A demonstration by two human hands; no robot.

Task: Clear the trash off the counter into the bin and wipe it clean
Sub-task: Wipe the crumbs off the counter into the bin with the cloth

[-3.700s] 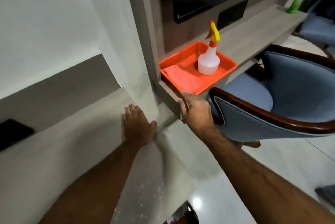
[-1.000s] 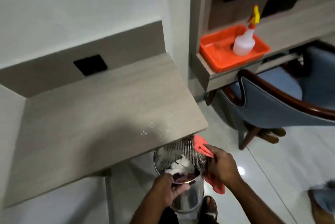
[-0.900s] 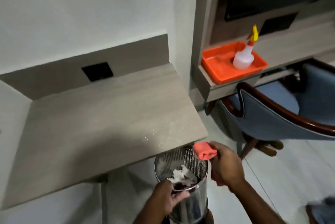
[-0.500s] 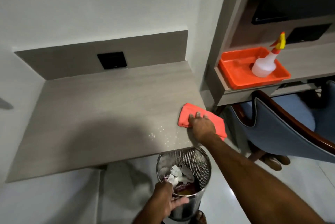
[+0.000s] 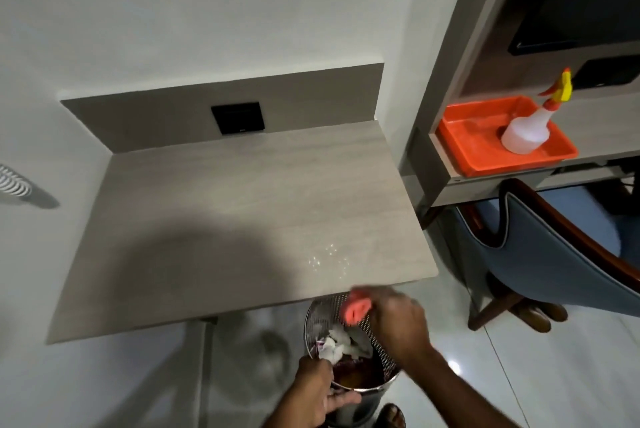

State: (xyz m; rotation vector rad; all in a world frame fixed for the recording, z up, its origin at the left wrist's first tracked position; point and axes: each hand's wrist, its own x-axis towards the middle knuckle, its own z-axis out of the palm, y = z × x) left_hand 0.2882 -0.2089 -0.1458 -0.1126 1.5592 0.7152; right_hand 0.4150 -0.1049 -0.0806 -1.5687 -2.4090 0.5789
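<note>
The pale wood counter (image 5: pixel 225 213) carries a few shiny droplets or specks (image 5: pixel 329 258) near its front right corner. Just below that corner a perforated metal bin (image 5: pixel 384 351) holds white crumpled trash (image 5: pixel 337 341) over dark waste. My left hand (image 5: pixel 318 393) grips the bin's near rim. My right hand (image 5: pixel 398 320) is blurred over the bin's far rim, closed on a bunched coral-pink cloth (image 5: pixel 356 310).
An orange tray (image 5: pixel 474 140) with a white spray bottle (image 5: pixel 526 130) sits on the shelf at the right. A blue chair with a dark wood frame (image 5: pixel 554 254) stands below it. A black wall socket (image 5: pixel 239 118) is behind the counter. A foot shows beside the bin.
Half a second ago my right hand pressed the cloth flat on the counter's right edge. Now it has swept down off the front edge and holds the cloth over the bin. My left hand stayed on the rim.
</note>
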